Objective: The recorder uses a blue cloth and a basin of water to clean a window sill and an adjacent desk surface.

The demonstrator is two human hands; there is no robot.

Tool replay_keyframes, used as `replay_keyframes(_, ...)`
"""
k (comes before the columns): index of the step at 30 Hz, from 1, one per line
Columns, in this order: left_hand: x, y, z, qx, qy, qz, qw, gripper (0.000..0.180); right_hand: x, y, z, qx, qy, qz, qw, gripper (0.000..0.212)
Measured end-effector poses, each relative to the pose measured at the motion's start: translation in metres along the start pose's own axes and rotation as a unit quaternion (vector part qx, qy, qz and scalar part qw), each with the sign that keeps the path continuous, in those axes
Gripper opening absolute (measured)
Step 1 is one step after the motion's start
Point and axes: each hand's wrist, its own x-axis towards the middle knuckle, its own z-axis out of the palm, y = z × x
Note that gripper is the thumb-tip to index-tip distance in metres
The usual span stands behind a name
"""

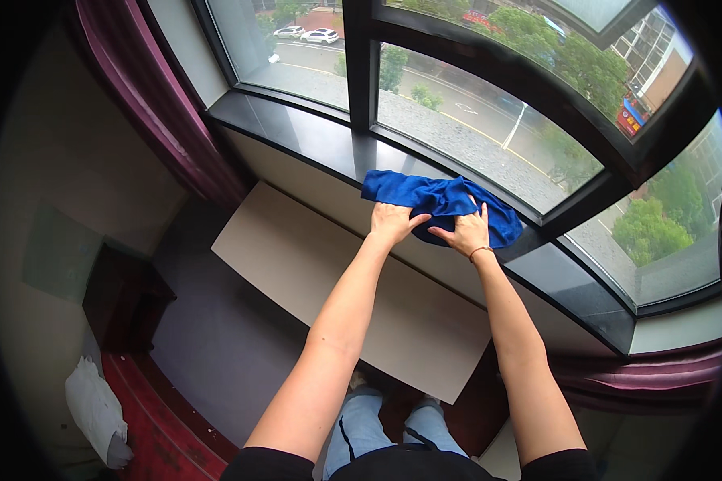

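A crumpled blue cloth [433,192] lies along the dark, glossy windowsill [281,128], below the window frame. Both my arms stretch forward to it. My left hand [391,222] grips the cloth's near edge toward its left part, thumb pointing right and fingertips hidden by the fabric. My right hand [467,233] holds it farther right, with the thumb pointing left and some fingers tucked into the folds. A gap separates the two thumbs. A thin band circles my right wrist.
A pale, long tabletop [297,252] stands between me and the wall under the sill. Purple curtains [148,88] hang at the left, and another curtain [650,375] is at the right. Dark window bars [363,68] rise behind the sill. A white bag [96,405] sits at lower left on dark-red furniture [148,417].
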Motion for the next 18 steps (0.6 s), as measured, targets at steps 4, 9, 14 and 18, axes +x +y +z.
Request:
replay_keyframes(4,0.008,-0.047,-0.006,-0.002,0.005,-0.004,1.0,0.078,0.044,-0.028,0.007,-0.001,-0.014,-0.024,1.0,0.114)
replay_keyframes(9,0.016,-0.081,-0.01,0.0,-0.026,-0.031,0.999,0.083,0.08,-0.05,0.011,0.033,-0.011,-0.072,0.997,0.119)
replay_keyframes(14,0.024,-0.092,-0.018,-0.037,-0.032,-0.013,0.999,0.088,0.089,-0.057,0.013,0.047,-0.012,-0.074,0.996,0.123)
replay_keyframes(18,0.023,-0.092,-0.018,-0.052,-0.014,0.007,0.999,0.083,0.094,-0.057,0.016,0.072,-0.022,-0.038,0.996,0.111)
